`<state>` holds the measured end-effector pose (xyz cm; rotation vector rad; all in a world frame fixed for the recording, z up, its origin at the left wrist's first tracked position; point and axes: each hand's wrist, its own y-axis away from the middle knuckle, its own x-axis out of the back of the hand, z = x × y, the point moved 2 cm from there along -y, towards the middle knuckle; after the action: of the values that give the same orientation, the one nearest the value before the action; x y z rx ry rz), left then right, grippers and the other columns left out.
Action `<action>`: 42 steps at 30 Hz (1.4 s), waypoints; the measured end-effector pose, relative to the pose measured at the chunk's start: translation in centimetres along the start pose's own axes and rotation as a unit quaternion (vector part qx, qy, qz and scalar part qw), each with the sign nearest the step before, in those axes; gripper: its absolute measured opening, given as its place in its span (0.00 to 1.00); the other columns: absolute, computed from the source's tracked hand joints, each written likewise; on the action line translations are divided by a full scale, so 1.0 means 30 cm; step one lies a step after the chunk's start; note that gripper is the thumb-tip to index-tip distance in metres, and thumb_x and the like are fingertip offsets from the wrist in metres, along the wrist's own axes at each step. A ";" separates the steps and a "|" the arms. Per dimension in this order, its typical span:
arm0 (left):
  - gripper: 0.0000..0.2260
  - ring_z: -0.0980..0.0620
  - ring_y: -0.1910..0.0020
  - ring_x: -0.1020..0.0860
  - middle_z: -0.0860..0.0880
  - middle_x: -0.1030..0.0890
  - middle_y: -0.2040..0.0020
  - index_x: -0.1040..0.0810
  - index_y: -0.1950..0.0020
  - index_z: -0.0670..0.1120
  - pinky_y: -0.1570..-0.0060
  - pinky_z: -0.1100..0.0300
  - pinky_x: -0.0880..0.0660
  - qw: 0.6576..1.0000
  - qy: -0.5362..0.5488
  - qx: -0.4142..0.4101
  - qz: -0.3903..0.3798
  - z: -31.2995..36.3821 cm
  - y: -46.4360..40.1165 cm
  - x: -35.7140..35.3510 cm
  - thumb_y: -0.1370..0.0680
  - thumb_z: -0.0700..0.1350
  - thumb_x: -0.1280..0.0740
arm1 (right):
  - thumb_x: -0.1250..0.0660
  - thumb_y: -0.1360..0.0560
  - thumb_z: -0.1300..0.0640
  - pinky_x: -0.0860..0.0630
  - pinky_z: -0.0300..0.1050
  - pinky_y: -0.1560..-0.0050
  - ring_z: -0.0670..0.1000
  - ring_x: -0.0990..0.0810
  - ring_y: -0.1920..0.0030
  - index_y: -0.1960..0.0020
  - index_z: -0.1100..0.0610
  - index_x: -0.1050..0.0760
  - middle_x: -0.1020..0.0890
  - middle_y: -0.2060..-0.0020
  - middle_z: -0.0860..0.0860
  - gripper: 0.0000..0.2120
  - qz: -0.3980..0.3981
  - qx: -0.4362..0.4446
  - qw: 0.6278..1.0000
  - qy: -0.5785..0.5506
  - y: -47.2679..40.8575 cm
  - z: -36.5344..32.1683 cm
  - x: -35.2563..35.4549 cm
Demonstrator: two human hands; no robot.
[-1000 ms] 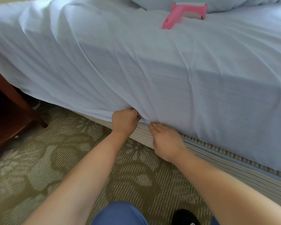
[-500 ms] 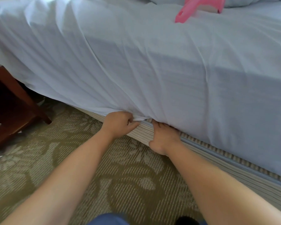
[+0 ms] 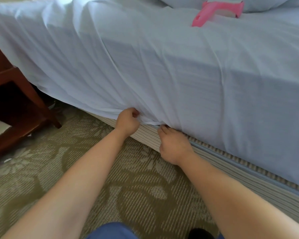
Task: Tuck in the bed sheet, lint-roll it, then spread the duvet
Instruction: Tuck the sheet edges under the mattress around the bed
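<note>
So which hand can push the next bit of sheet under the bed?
Probably the right hand: its fingers already point into the gap under the bed sheet. The left hand grips the loose edge, so it's busy.

Bed sheet (image 3: pixel 162 69): thin matt white cloth, creased; lint roller (image 3: pixel 216 12) lying on it: glossy pink plastic; bedside table (image 3: pixel 16 100) left of the sheet: polished dark wood; carpet (image 3: pixel 128 187) below it: rough woven pile.

The bed (image 3: pixel 248 169) runs from far left to near right, its striped base showing under a white bed sheet (image 3: pixel 162 66) that drapes over the near side. On the sheet at far right lies a pink lint roller (image 3: pixel 216 12), touching a bunched white duvet (image 3: pixel 274 3). A patterned olive carpet (image 3: pixel 136 178) lies below.
</note>
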<state>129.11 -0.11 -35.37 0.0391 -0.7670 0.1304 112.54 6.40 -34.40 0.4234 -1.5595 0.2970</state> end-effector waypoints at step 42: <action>0.11 0.49 0.61 0.25 0.46 0.24 0.60 0.30 0.60 0.46 0.70 0.64 0.34 0.921 0.338 0.180 0.073 -0.026 -0.040 -0.087 0.31 0.31 0.32 | 0.42 0.24 0.54 0.39 0.47 0.30 0.53 0.41 0.26 0.22 0.56 0.49 0.40 0.24 0.52 0.33 -0.009 -0.057 0.992 -0.108 -0.139 -0.018 -0.016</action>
<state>127.94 -1.51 -37.73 0.2722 -0.0446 0.4037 114.87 2.94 -35.17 0.3904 -1.7745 0.1510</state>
